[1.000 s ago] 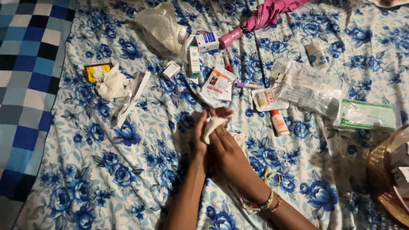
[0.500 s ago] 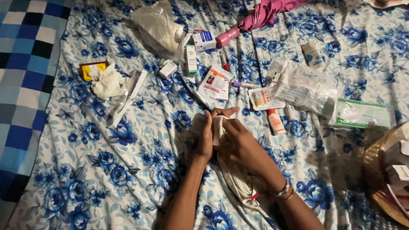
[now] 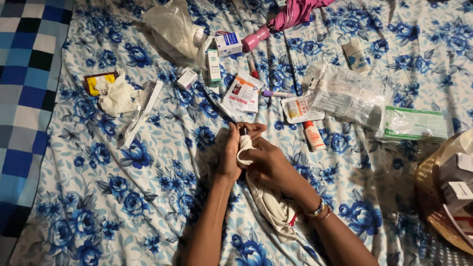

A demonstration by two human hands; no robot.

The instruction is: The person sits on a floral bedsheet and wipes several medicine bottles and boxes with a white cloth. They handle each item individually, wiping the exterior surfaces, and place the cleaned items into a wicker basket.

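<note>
Both of my hands meet over the middle of a blue floral bedsheet [image 3: 148, 197]. My left hand [image 3: 229, 155] and my right hand [image 3: 268, 162] grip a cream cloth pouch [image 3: 268, 202] between them. Its upper end is bunched at my fingertips, where a small dark object pokes out, and the rest trails down under my right forearm. Bangles circle my right wrist [image 3: 318, 211].
Beyond my hands lie medicine sachets [image 3: 241, 96], small boxes [image 3: 227, 43], a white tube with a red cap [image 3: 313, 135], clear plastic packets [image 3: 347, 96], a crumpled tissue [image 3: 114, 96] and a pink umbrella [image 3: 283, 19]. A wicker basket [image 3: 431, 197] with boxes stands right. A checked blue quilt [image 3: 24, 88] lies left.
My hands have shifted slightly up and left. The pouch was pulled further out and now hangs longer under my right forearm, with its top wound tighter at my fingers.
</note>
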